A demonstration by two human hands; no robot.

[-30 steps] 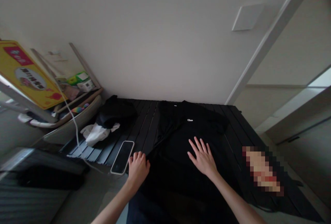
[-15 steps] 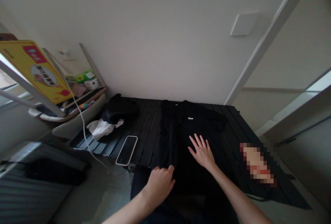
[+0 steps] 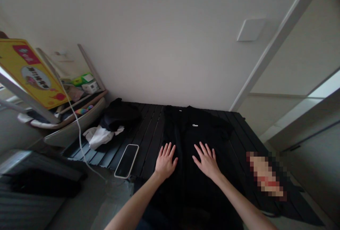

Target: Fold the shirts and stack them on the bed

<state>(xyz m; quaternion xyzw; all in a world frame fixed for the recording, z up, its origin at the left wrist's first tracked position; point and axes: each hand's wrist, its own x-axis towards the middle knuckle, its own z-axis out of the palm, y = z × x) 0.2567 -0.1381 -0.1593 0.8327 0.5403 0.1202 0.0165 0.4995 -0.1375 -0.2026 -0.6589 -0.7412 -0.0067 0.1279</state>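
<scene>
Both hands are flat on a black shirt (image 3: 192, 173), palms down, fingers spread, not gripping. Left hand (image 3: 166, 161) and right hand (image 3: 207, 161) sit side by side, apart, a gap of cloth between them, about level with each other. Shirt lies lengthwise, long axis running straight away from the person, collar (image 3: 180, 109) at far end, lower part running back under the forearms toward the body. Small white logo (image 3: 195, 125) is ahead of the right hand. Shirt rests on a dark slatted surface (image 3: 150, 134). Left hand is nearer the phone (image 3: 126, 161), which lies on the slats left of the shirt, just beside its edge. Further left: black cloth bundle (image 3: 119, 115), white cloth (image 3: 99, 136), white cable (image 3: 79, 132). Right of the shirt a pixelated patch (image 3: 265, 175) hides whatever is there, cannot tell.
</scene>
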